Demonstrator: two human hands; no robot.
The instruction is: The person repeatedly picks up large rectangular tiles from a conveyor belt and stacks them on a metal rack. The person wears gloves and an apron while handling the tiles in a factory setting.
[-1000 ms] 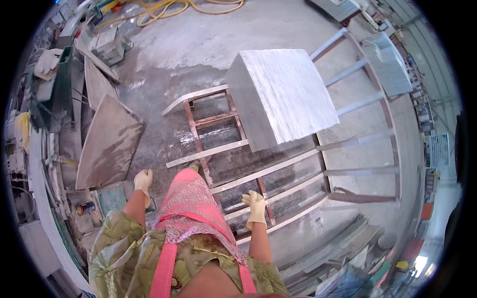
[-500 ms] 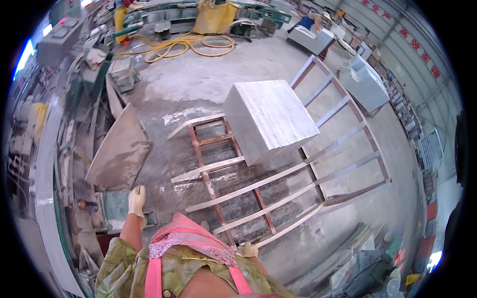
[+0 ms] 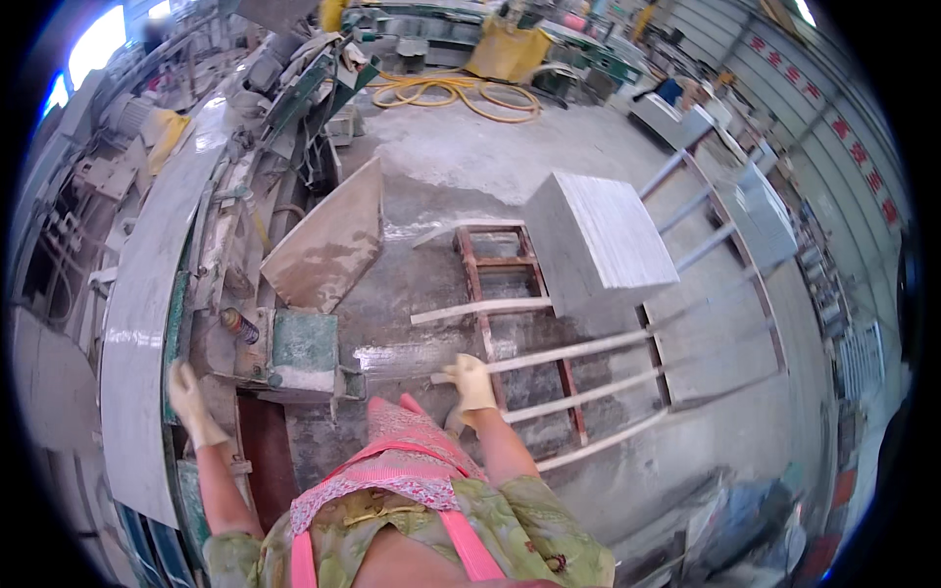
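Both my hands wear cream gloves. My left hand is at the inner edge of a long pale-grey flat bed, fingers stretched forward; whether it touches the edge I cannot tell. My right hand hangs in front of my pink apron, fingers loosely bent and apart, nothing visible in it. Just beyond it lies the end of a pale strip on a low reddish-brown metal frame. A stack of grey-white stone slabs stands on that frame.
A brown-stained slab leans beside the machine on the left. A green block and a spray can sit nearer me. A yellow hose lies coiled on the far floor. Scrap pieces lie at lower right.
The view has turned left, so the slab stack sits farther right. My left hand has reached out toward the long bed; my right hand has risen from beside my body to in front of it.
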